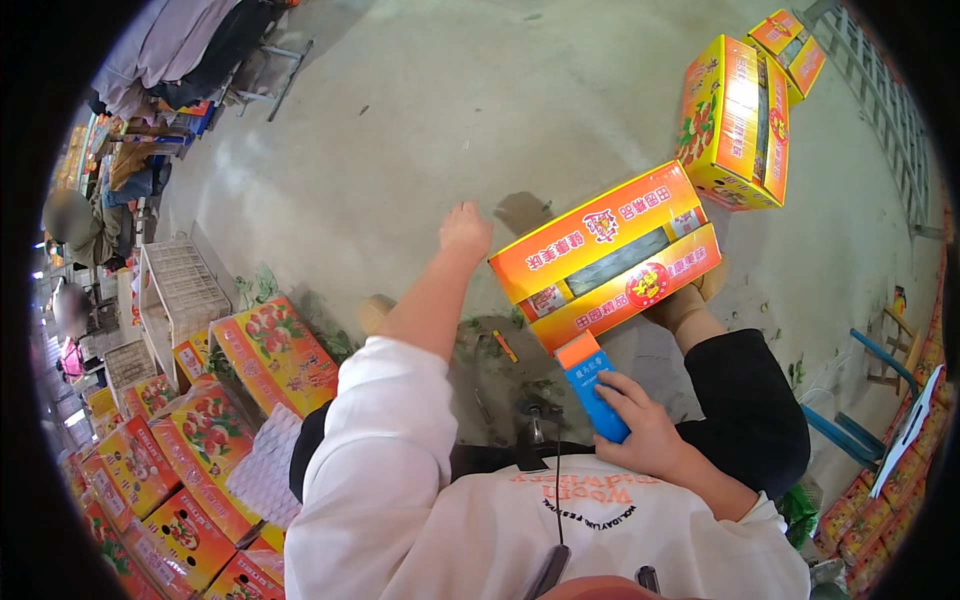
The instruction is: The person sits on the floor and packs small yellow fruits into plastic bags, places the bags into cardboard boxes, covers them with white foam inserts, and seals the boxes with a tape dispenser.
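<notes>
My right hand (640,421) grips a flat blue object with an orange end (598,390), which bears writing. Its orange end reaches the near corner of an orange and yellow printed carton (589,240). Two top flaps lie on that carton with a gap between them, where grey plastic film (619,262) shows. The carton sits tilted between my legs, at an angle to my body. To the left of the carton, my left hand (465,232) hovers over the floor with curled fingers. Whether it holds anything small is hidden.
Two similar cartons (731,120) (787,52) stand at the upper right. Stacked fruit cartons (202,427) crowd my left, near white crates (184,277). A yellow and orange cutter-like tool (505,346) lies on the floor. Blue tube legs (847,435) stand at right; people (86,217) are far left.
</notes>
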{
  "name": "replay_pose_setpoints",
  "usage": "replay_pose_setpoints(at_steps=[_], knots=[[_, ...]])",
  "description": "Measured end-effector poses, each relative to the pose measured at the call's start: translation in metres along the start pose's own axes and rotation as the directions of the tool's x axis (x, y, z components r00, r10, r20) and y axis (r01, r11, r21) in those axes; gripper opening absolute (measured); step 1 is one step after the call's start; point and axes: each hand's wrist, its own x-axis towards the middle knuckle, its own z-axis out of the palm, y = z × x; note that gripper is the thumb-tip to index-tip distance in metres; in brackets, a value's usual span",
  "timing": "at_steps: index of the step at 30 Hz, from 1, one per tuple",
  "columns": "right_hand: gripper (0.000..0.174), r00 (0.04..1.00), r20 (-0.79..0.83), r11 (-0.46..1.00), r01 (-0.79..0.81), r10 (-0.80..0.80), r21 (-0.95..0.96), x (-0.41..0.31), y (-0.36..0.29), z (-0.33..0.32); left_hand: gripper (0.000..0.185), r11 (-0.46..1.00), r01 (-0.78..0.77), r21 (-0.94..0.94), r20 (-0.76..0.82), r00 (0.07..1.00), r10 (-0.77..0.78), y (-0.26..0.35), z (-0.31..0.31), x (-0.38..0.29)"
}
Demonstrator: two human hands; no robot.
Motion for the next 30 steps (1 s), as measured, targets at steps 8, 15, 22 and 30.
replay_pose_setpoints(at_steps=[8,15,22,30], knots=[[0.06,0.999,0.03,0.999,-0.025,0.026,-0.035,-0.015,-0.009,-0.021,0.063,0.943,-0.25,0.222,-0.215,0.93,0.297,0.081,0.028,-0.08],[0.056,0.951,0.26,0.978,-0.131,0.17,-0.162,-0.034,0.007,-0.034,0.064,0.935,-0.225,0.276,-0.293,0.906,0.304,0.079,0.023,-0.084],[0.079,0.964,0.17,0.88,-0.104,0.203,-0.463,0.052,0.106,0.096,0.074,0.757,-0.564,0.329,-0.257,0.718,0.646,0.078,0.052,-0.161],[0.087,0.865,0.309,0.795,-0.152,0.394,-0.587,0.084,0.099,0.089,0.051,0.585,-0.067,-0.808,-0.21,0.961,-0.179,0.038,0.087,-0.117]])
